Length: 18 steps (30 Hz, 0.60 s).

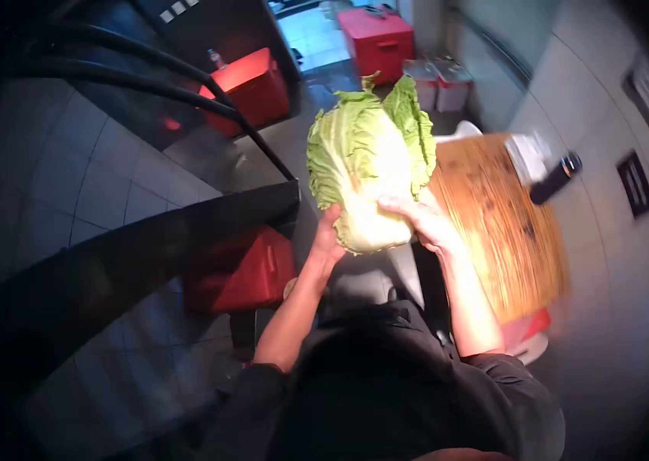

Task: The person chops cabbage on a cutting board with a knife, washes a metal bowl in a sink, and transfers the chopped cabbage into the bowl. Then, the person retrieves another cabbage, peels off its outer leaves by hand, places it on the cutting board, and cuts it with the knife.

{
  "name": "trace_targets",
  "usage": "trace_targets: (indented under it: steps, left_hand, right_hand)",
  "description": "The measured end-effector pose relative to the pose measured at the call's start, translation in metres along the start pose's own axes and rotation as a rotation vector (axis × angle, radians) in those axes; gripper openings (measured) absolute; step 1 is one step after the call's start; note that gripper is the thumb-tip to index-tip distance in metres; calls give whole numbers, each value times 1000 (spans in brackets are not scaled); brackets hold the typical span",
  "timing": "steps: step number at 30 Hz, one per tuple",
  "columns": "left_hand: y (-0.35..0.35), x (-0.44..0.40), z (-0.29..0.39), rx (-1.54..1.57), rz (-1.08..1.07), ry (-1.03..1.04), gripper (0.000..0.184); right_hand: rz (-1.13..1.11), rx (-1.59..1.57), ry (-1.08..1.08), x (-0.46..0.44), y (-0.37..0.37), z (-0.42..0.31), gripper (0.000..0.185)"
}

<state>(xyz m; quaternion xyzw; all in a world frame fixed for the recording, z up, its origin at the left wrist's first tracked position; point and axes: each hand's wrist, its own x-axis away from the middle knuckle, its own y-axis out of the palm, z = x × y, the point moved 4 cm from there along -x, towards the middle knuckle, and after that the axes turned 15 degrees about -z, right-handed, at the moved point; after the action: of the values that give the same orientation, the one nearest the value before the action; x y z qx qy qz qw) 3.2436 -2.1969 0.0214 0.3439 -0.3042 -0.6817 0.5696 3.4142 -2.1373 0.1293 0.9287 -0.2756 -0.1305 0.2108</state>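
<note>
A large pale green napa cabbage (pixel 367 161) is held up in front of me, its leafy top pointing away. My left hand (pixel 327 234) grips its lower left side, with the fingers partly hidden behind it. On the lower right, my right hand (pixel 424 219) holds it, thumb lying over the pale base and the other fingers mostly out of sight beneath. The cabbage overlaps the left edge of a wooden table (pixel 497 230) in the view.
On the table's far side are white napkins or papers (pixel 528 157) and a dark bottle (pixel 556 178). Red boxes (pixel 251 88) (pixel 377 42) (pixel 244 269) stand around. Dark railings (pixel 148 81) cross the left. White containers (pixel 451 84) stand beyond the table.
</note>
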Motion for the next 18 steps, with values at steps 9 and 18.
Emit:
trace_targets:
  steps: [9,18]
  left_hand:
    - [-110,-71,122,-2,264,254,80]
    - [-167,-252,215,-34,33,137,80]
  right_hand:
    - [-73,31,257,-210,-37,7,95]
    - [104,-34,178,-360,-120,3,81]
